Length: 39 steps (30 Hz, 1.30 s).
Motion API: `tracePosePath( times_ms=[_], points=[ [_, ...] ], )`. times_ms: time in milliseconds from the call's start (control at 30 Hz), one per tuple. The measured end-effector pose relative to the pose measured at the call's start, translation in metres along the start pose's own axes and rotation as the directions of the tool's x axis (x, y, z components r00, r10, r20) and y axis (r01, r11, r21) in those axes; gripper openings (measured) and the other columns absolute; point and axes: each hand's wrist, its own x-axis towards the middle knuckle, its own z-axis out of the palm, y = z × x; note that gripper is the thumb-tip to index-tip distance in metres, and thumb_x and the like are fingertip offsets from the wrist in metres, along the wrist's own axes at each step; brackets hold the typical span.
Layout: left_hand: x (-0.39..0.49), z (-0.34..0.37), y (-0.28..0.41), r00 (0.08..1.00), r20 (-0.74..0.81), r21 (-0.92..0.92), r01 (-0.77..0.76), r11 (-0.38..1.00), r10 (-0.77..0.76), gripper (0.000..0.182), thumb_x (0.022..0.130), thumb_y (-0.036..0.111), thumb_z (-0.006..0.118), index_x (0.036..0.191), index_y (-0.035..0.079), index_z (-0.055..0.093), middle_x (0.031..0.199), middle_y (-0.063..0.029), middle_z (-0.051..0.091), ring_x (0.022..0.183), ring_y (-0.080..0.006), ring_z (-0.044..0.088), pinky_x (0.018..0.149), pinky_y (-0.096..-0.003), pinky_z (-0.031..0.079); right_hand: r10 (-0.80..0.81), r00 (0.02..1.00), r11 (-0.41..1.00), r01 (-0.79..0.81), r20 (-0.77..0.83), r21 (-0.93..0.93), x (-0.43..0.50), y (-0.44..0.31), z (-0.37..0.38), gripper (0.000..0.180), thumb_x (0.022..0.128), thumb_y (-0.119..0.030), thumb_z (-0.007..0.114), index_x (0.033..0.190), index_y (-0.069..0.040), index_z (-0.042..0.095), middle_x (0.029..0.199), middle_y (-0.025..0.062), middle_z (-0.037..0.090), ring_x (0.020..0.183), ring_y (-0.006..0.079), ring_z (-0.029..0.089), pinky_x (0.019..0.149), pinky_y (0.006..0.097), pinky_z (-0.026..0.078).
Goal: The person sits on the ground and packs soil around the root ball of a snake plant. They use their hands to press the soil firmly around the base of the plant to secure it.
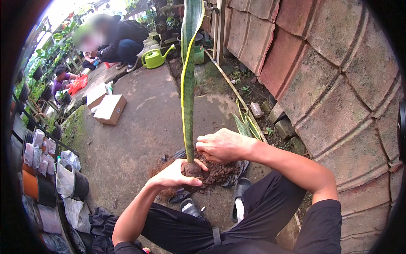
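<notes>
My left hand (177,174) is closed around a brown soil ball (191,170) at the base of a snake plant leaf (189,104). The tall leaf stands upright, green with yellow edges, and runs past the top of the view. Just right of the leaf, my right hand (219,146) has its fingers curled; whether they pinch anything is hidden. Loose dark soil (222,174) lies in a heap on the ground below both hands, with dark plastic partly under it.
Ahead on the left lie cardboard boxes (111,109). Beyond them stands a green watering can (153,58), near a crouching person (127,41) and others. Roof tiles (333,79) lean along the right, beside more snake plant leaves (245,123). Pots and bags (73,181) line the left.
</notes>
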Motion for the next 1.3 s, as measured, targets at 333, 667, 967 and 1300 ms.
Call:
tracePosePath(
  times_ms=[333,667,967,1300],
  points=[
    [-0.004,0.001,-0.007,0.998,0.013,0.111,-0.063,0.992,0.062,0.05,0.071,0.027,0.085,0.112,0.006,0.064,0.106,-0.0025,0.064,0.101,-0.0131,0.057,0.097,-0.031,0.042,0.156,0.985,0.98,-0.146,-0.067,0.137,-0.016,0.017,-0.022,0.017,0.09,-0.02,0.056,0.1,-0.007,0.061,0.098,0.0097,0.063,0.091,0.0308,0.065,0.077,0.0435,0.053],
    [-0.007,-0.001,-0.002,1.0,0.02,0.11,-0.015,0.994,0.013,0.052,0.071,0.035,0.083,0.113,0.01,0.065,0.113,-0.0052,0.061,0.112,-0.017,0.053,0.104,-0.035,0.037,-0.056,0.997,0.991,0.063,-0.06,0.12,0.0,-0.006,0.0,0.017,0.084,-0.026,0.063,0.087,-0.009,0.065,0.086,0.0067,0.066,0.083,0.0302,0.067,0.068,0.0431,0.054],
    [-0.005,-0.001,-0.004,0.999,0.037,0.099,-0.027,0.995,0.023,0.052,0.071,0.033,0.084,0.113,0.008,0.065,0.113,-0.0054,0.062,0.111,-0.017,0.054,0.103,-0.0351,0.038,-0.107,0.991,0.991,0.113,-0.08,0.067,0.002,-0.002,-0.001,0.015,0.076,-0.024,0.066,0.079,-0.009,0.064,0.08,0.0059,0.065,0.079,0.0295,0.067,0.063,0.0431,0.053],
    [-0.008,-0.003,-0.006,1.0,0.017,0.034,-0.024,0.999,0.024,0.051,0.071,0.031,0.084,0.113,0.008,0.064,0.109,-0.0034,0.062,0.106,-0.0143,0.054,0.1,-0.0327,0.039,-0.043,0.991,0.995,0.054,-0.128,0.087,0.003,0.0,-0.007,0.014,0.074,-0.024,0.069,0.073,-0.011,0.065,0.077,0.0036,0.066,0.077,0.0243,0.067,0.063,0.038,0.052]
  ],
)
